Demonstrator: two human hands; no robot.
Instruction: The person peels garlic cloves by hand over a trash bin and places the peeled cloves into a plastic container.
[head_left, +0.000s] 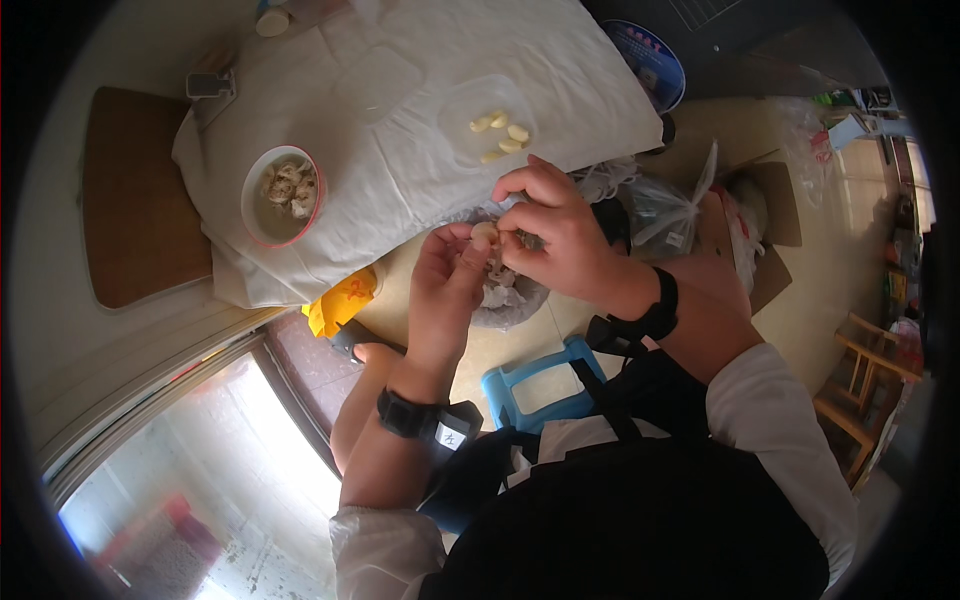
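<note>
Between the thumb and fingers of my left hand (448, 289) is a pale garlic clove (484, 234). My right hand (559, 236) meets it from the right, thumb and fingertip pinched at its edge; the exact contact is partly hidden. Both hands are over a lined waste bin (517, 309) holding pale, papery scraps. Several peeled cloves (513, 142) lie in a clear plastic tray (457, 124) on the cloth-covered table (420, 176). Farther left, a red-rimmed white bowl (247, 196) contains liquid and what look like garlic bulbs (289, 187).
A second clear tray (382, 82) sits left of the cloves. Below the table edge is a yellow bag (341, 300). A blue plastic stool (502, 390) stands near my legs. At right are a clear plastic bag (667, 210) and an open cardboard box (780, 206).
</note>
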